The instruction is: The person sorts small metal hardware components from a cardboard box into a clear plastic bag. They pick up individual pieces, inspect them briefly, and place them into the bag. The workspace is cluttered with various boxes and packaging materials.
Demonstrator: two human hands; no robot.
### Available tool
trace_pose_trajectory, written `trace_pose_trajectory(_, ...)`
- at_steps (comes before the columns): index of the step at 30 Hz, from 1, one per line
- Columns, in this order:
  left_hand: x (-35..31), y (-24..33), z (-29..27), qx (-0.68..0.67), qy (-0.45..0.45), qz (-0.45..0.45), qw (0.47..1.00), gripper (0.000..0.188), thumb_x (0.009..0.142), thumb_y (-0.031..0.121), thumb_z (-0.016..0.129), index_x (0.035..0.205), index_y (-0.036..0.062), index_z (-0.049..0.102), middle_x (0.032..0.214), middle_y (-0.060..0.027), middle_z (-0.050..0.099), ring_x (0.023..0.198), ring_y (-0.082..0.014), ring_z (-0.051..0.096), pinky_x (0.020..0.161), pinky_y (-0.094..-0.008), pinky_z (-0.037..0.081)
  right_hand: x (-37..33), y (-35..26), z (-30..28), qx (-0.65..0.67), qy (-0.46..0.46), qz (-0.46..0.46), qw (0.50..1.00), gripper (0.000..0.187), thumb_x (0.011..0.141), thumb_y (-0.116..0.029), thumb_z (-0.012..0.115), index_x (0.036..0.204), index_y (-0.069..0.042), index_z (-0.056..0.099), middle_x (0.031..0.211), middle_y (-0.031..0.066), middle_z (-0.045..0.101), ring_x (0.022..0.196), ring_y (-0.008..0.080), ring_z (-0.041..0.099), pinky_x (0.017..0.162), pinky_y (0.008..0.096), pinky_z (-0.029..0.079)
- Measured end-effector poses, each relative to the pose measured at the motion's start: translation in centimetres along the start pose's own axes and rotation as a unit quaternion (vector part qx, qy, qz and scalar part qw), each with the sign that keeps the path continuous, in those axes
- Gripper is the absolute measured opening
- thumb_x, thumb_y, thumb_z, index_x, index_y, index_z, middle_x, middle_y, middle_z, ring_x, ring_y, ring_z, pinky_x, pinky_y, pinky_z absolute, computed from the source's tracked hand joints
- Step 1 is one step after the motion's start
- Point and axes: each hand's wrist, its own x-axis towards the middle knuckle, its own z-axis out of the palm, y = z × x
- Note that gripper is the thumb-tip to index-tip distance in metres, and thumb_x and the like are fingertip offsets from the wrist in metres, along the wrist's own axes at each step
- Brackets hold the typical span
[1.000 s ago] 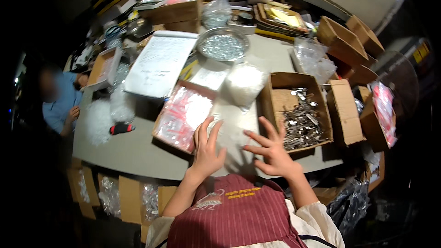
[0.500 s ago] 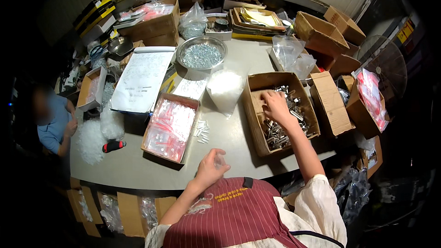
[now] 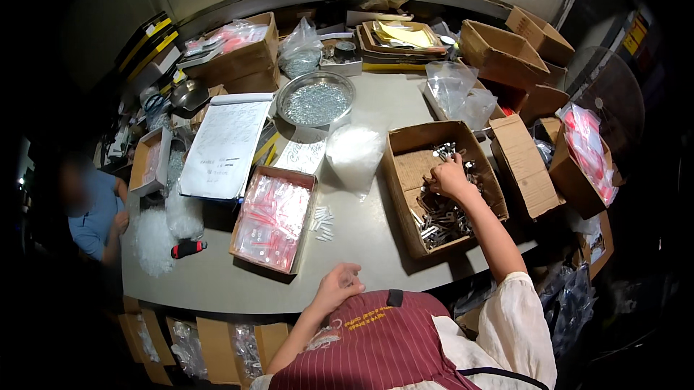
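1. Two bare hands are at work over one grey table (image 3: 217,285), its near edge just beyond a maroon apron (image 3: 361,343).
2. The right hand (image 3: 450,177) is down inside one open cardboard box (image 3: 412,169) on the right; its fingers bend toward the metal pieces (image 3: 448,225), and from here I cannot tell whether they pinch one.
3. Those metal pieces lie heaped toward the near and right parts of that box, dark and shiny, too tangled for me to count.
4. The left hand (image 3: 340,285) hangs over the near edge, half curled, its thumb close to the fingers; I cannot tell whether anything sits between them.
5. Beyond it, about a dozen small white pieces (image 3: 322,224) lie loose, some overlapping.
6. Just left of these stands one shallow box (image 3: 262,264) of clear, red-edged bags, too layered to number.
7. One bag of white material (image 3: 354,155) stands mid-table, between the two boxes.
8. Farther off sits one round metal bowl (image 3: 316,79) of small silvery parts, with one written pad (image 3: 228,144) to its left.
9. On the left I see one red-and-black tool (image 3: 189,248), one pale heap (image 3: 152,242) and one co-worker in a blue shirt (image 3: 94,224).
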Motion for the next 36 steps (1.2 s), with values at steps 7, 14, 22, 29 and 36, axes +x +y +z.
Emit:
trace_pose_trajectory(7, 0.0, 1.3, -0.3, -0.005, 0.036, -0.030, 0.999, 0.044, 0.086, 0.004, 0.077, 0.126, 0.0003, 0.057, 0.087, -0.0007, 0.065, 0.082, -0.0088, 0.061, 0.076, -0.0246, 0.048, 0.6, 1.3, -4.9, 0.236, 0.061, 0.089, 0.966, 0.023, 0.065, -0.028, 0.073, 0.072, -0.007, 0.078, 0.071, 0.0172, 0.070, 0.082, 0.0340, 0.065, 0.100, 0.0449, 0.037)
trace_pose_trajectory(14, 0.7, 0.7, -0.7, 0.006, 0.030, -0.011, 0.999, 0.044, 0.087, 0.004, 0.076, 0.126, 0.0005, 0.057, 0.087, -0.0009, 0.065, 0.082, -0.0084, 0.060, 0.077, -0.0246, 0.048, 4.8, 1.1, -7.8, 0.388, 0.049, 0.123, 0.912, 0.024, 0.078, -0.028, 0.076, 0.087, -0.006, 0.077, 0.072, 0.0116, 0.070, 0.070, 0.0206, 0.069, 0.074, 0.0337, 0.053)
trace_pose_trajectory(22, -0.1, 0.7, -0.7, 0.042, 0.096, 0.011, 0.994, 0.041, 0.087, 0.012, 0.077, 0.123, -0.0007, 0.060, 0.086, -0.0012, 0.067, 0.079, -0.0082, 0.060, 0.071, -0.0251, 0.049, 6.7, -0.6, -3.9, 0.323, 0.090, 0.140, 0.932, 0.031, 0.079, -0.038, 0.078, 0.087, -0.009, 0.075, 0.082, 0.0089, 0.073, 0.087, 0.0261, 0.066, 0.093, 0.0414, 0.043)
trace_pose_trajectory(29, 0.4, 0.9, 0.0, -0.009, 0.108, 0.010, 0.994, 0.039, 0.089, 0.009, 0.074, 0.124, -0.0011, 0.058, 0.089, -0.0029, 0.066, 0.078, -0.0097, 0.060, 0.070, -0.0244, 0.049, 5.9, -0.1, -1.9, 0.218, 0.124, 0.151, 0.956, 0.029, 0.080, -0.035, 0.076, 0.091, -0.008, 0.076, 0.080, 0.0120, 0.071, 0.093, 0.0307, 0.062, 0.099, 0.0461, 0.037)
trace_pose_trajectory(36, 1.2, 1.1, 0.7, 0.015, 0.088, 0.004, 0.996, 0.038, 0.089, 0.007, 0.074, 0.123, -0.0010, 0.058, 0.088, -0.0024, 0.065, 0.079, -0.0099, 0.060, 0.072, -0.0258, 0.049, 5.4, -1.4, -1.9, 0.210, 0.028, 0.097, 0.972, 0.026, 0.072, -0.030, 0.077, 0.088, -0.010, 0.075, 0.086, 0.0140, 0.072, 0.099, 0.0336, 0.062, 0.101, 0.0470, 0.036)
